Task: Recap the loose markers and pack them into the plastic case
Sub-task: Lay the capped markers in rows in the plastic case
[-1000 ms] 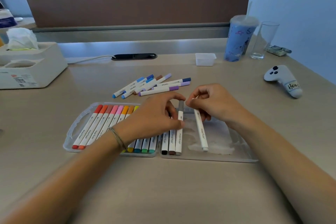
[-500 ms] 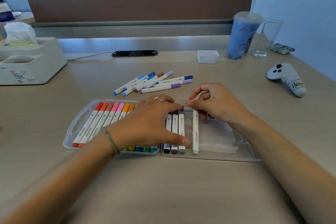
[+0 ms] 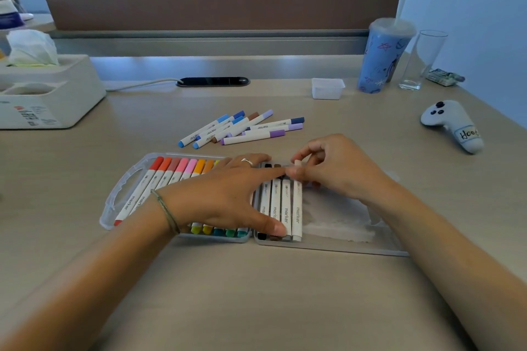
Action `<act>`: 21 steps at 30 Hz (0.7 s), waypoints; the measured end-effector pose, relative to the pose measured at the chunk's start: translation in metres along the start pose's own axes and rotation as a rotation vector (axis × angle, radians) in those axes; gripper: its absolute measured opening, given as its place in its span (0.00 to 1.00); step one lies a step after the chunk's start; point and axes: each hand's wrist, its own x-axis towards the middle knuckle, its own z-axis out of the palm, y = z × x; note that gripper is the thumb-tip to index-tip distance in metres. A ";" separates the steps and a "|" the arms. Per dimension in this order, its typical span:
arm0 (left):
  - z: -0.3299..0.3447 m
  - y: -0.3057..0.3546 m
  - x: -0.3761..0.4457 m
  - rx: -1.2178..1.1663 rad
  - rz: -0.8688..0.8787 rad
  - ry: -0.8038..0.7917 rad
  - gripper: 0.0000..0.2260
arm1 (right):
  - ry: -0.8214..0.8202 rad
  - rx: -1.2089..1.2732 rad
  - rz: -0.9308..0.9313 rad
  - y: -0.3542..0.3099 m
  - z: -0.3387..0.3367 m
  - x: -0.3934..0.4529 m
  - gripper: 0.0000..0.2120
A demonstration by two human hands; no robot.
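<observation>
Beige surface (image 3: pixel 256 293), plastic case (image 3: pixel 379 245). Left grip (image 3: pixel 228 196) flat, steadying packed markers; right grip (image 3: pixel 336 168) pinching white marker (image 3: pixel 297 208). Press level beside row.

Two bare forearms enter from lower corners of frame, no sleeves visible. Left hand (image 3: pixel 228 196): thin silver ring (image 3: pixel 247 162) on one finger, at frame centre. Left wrist: slim grey-green cord bracelet (image 3: pixel 166 212), two strands side by side, left of centre. Right hand (image 3: pixel 336 168): no ring or band seen. Fingernails short, unpainted. No watch on either wrist.
</observation>
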 end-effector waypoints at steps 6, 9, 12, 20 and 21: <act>0.001 0.000 -0.001 -0.020 -0.002 0.023 0.45 | -0.208 -0.235 -0.045 -0.010 -0.008 -0.012 0.38; 0.000 0.000 -0.001 -0.017 -0.018 0.032 0.45 | -0.171 -0.314 -0.068 -0.013 -0.007 -0.017 0.37; 0.000 0.002 0.000 0.003 -0.027 0.040 0.45 | -0.192 -0.382 -0.090 -0.018 -0.008 -0.024 0.31; 0.001 0.001 0.002 0.014 -0.054 0.074 0.46 | -0.226 -0.600 -0.192 -0.018 -0.003 -0.021 0.33; 0.001 0.001 0.002 0.016 -0.056 0.075 0.46 | -0.229 -0.607 -0.197 -0.017 -0.003 -0.019 0.33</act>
